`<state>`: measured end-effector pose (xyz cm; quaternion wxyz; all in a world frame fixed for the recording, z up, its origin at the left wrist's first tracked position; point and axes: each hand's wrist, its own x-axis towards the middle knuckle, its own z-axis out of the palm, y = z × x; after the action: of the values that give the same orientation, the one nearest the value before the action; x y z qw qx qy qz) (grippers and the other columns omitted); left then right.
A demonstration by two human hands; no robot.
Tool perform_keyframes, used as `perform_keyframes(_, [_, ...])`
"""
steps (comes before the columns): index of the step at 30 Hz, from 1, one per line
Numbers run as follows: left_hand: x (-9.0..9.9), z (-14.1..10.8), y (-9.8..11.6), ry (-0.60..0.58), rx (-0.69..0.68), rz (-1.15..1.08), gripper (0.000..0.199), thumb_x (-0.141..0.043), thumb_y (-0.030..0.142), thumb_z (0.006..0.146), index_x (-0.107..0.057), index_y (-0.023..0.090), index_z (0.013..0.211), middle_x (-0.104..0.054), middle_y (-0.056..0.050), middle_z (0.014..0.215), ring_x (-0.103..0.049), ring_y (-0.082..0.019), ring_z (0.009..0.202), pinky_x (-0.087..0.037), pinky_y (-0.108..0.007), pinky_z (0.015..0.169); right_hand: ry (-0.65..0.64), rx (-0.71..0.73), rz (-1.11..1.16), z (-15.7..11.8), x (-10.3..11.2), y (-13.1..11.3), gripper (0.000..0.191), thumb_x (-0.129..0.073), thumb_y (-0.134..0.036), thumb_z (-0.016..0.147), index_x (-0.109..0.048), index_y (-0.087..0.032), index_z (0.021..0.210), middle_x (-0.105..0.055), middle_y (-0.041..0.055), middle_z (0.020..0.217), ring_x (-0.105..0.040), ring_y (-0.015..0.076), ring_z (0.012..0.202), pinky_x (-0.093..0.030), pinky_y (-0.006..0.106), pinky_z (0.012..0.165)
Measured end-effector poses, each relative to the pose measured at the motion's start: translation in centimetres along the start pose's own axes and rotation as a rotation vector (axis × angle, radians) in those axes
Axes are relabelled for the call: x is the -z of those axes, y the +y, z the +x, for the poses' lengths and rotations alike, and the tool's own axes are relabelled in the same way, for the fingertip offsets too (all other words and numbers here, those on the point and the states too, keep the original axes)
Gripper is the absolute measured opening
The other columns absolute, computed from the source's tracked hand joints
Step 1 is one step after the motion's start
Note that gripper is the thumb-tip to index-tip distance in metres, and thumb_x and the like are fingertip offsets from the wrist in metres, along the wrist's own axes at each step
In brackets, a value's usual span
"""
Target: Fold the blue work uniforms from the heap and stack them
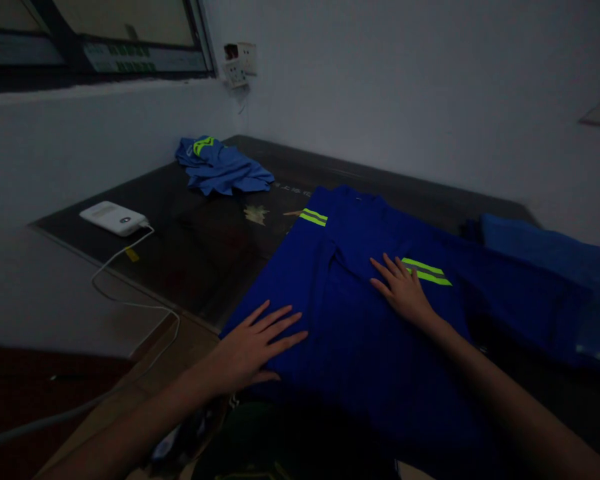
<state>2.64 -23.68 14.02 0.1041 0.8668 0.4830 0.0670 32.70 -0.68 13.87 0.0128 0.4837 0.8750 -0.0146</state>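
Observation:
A dark blue work shirt (360, 320) with yellow-and-grey reflective stripes lies spread on the dark table (190, 253), its collar toward the wall. My left hand (253, 347) rests on the left part of the shirt, near its lower sleeve, fingers spread. Farther up, my right hand (403, 290) lies on the chest just beside a reflective stripe (427, 272), its fingers stretched out too. Neither hand grasps the cloth. One sleeve is laid down the left side; the other reaches out to the right. The shirt's lower part fades into shadow close to my body.
A crumpled lighter blue garment (225, 167) lies at the table's far left corner. Nearer stands a white power bank-like device (115, 218) with a white cable (130, 305) hanging over the edge. Blue cloth in clear wrapping (545, 260) lies at right. Sockets (240, 63) hang on the wall.

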Motion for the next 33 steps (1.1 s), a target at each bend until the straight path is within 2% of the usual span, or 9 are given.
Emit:
perform_keyframes(6, [-0.2,0.6,3.2,-0.002,0.071,-0.081,0.097,-0.074,0.048,0.074,-0.018,0.03,0.151,-0.024,-0.011,0.156,-0.021,-0.034,0.143,-0.015,-0.062,0.114,-0.012,0.099,0.079,1.3,-0.3,2.0,0.055,-0.032,-0.053,0.096,-0.032,-0.034,0.147,-0.024,0.004,0.157,-0.017,0.0329,0.144,-0.018,0.064,0.111])
perform_keyframes(8, [0.8,0.9,3.8,-0.011,0.084,-0.176,0.096,-0.071,0.055,0.075,-0.019,0.03,0.151,-0.028,-0.012,0.155,-0.025,-0.034,0.142,-0.022,-0.061,0.113,-0.02,0.127,0.135,1.9,0.0,2.7,0.053,-0.035,-0.052,0.095,-0.037,-0.034,0.145,-0.027,0.0048,0.156,-0.018,0.0337,0.144,-0.018,0.065,0.11])
perform_keyframes(10, [2.6,2.1,3.3,0.029,0.118,-0.278,0.076,-0.061,0.053,0.084,-0.029,0.03,0.148,-0.037,-0.01,0.151,-0.035,-0.029,0.138,-0.032,-0.053,0.111,0.005,0.124,0.209,2.4,0.6,2.7,0.05,-0.04,-0.049,0.094,-0.047,-0.029,0.139,-0.034,0.0087,0.152,-0.022,0.0344,0.143,-0.022,0.064,0.109])
perform_keyframes(13, [5.5,6.4,-0.3,0.219,0.171,-0.365,0.041,-0.045,0.039,0.096,-0.05,0.027,0.134,-0.053,-0.007,0.138,-0.048,-0.021,0.127,-0.04,-0.041,0.107,0.13,0.155,0.346,2.8,2.2,0.4,0.045,-0.052,-0.041,0.089,-0.056,-0.021,0.129,-0.051,0.0133,0.139,-0.037,0.0309,0.135,-0.032,0.053,0.108])
perform_keyframes(16, [7.1,13.7,-6.4,0.403,0.213,-0.341,0.033,-0.043,0.029,0.096,-0.059,0.019,0.122,-0.062,-0.007,0.126,-0.054,-0.02,0.12,-0.04,-0.038,0.107,0.178,0.233,0.413,3.1,3.7,-4.2,0.045,-0.058,-0.027,0.084,-0.055,-0.02,0.129,-0.059,0.0106,0.127,-0.05,0.025,0.121,-0.04,0.044,0.103])
perform_keyframes(19, [6.7,21.4,-12.3,0.412,0.373,-0.225,0.033,-0.042,0.019,0.093,-0.061,0.016,0.121,-0.063,-0.009,0.125,-0.055,-0.02,0.12,-0.039,-0.034,0.107,0.122,0.175,0.356,3.7,4.1,-8.1,0.051,-0.058,-0.015,0.081,-0.051,-0.014,0.131,-0.06,0.0126,0.124,-0.051,0.0242,0.116,-0.042,0.039,0.1])
perform_keyframes(22, [5.0,26.8,-15.9,0.326,0.442,-0.13,0.037,-0.044,0.016,0.092,-0.059,0.013,0.125,-0.057,-0.012,0.133,-0.049,-0.022,0.128,-0.034,-0.035,0.111,0.096,0.052,0.317,4.7,3.5,-9.6,0.048,-0.056,-0.009,0.08,-0.052,-0.011,0.128,-0.06,0.0136,0.12,-0.054,0.0231,0.11,-0.043,0.035,0.097])
perform_keyframes(28, [1.4,31.1,-19.0,0.25,0.452,-0.079,0.046,-0.046,0.032,0.093,-0.047,0.02,0.138,-0.038,-0.015,0.15,-0.031,-0.032,0.14,-0.027,-0.054,0.111,0.066,-0.007,0.242,6.0,2.8,-9.3,0.02,-0.055,-0.018,0.085,-0.059,-0.021,0.105,-0.065,0.0061,0.103,-0.058,0.0209,0.098,-0.045,0.031,0.08])
perform_keyframes(33, [-0.1,32.0,-20.2,0.218,0.479,-0.096,0.051,-0.037,0.042,0.096,-0.039,0.025,0.144,-0.03,-0.011,0.155,-0.025,-0.031,0.143,-0.02,-0.055,0.113,0.054,-0.013,0.182,6.9,2.8,-9.8,0.018,-0.052,-0.017,0.085,-0.057,-0.021,0.102,-0.066,0.006,0.101,-0.06,0.0205,0.094,-0.043,0.03,0.076])
